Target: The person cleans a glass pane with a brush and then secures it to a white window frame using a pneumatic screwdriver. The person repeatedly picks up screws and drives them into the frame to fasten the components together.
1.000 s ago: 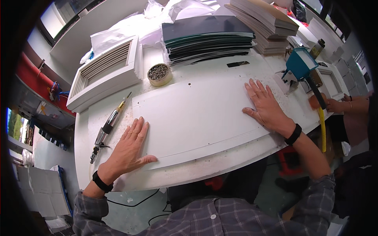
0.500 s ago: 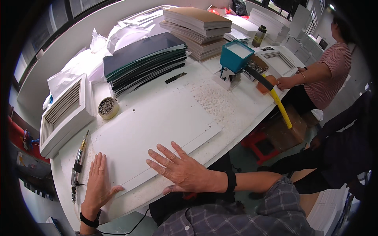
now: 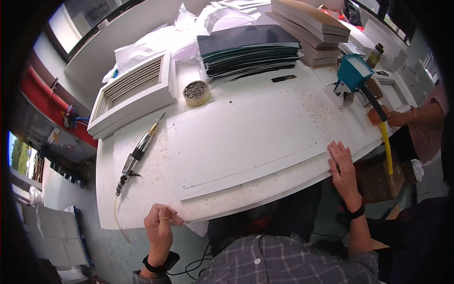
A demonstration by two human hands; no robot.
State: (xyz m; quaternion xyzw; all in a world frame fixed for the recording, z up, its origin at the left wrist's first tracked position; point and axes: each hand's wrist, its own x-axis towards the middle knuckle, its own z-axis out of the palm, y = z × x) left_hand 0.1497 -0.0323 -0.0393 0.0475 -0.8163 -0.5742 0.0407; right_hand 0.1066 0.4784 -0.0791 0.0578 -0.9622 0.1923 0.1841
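Note:
A white flat board (image 3: pixel 246 146) lies on the worktable, with small dark specks along its edges. My left hand (image 3: pixel 161 227) is at the table's near edge, off the board's near left corner, its fingers curled in and nothing visible in them. At the board's right end my right hand (image 3: pixel 342 165) lies with fingers stretched out, touching its near right corner or the table there; which one, I cannot tell. Left of the board rests a slim metal power screwdriver (image 3: pixel 138 152) with a thin hose running from its tail.
White frames (image 3: pixel 137 109) are stacked at the left, beside a round tub (image 3: pixel 196 97) of small metal pieces. Behind stand dark sheets (image 3: pixel 250 54) and brown-topped boards (image 3: pixel 312 33). A teal hopper (image 3: pixel 353 73) is at the right, near another person's hand (image 3: pixel 399 118).
Both hands have come off the board's near area. My left hand has curled and drawn back to the table edge; my right has moved right. The view has swung left.

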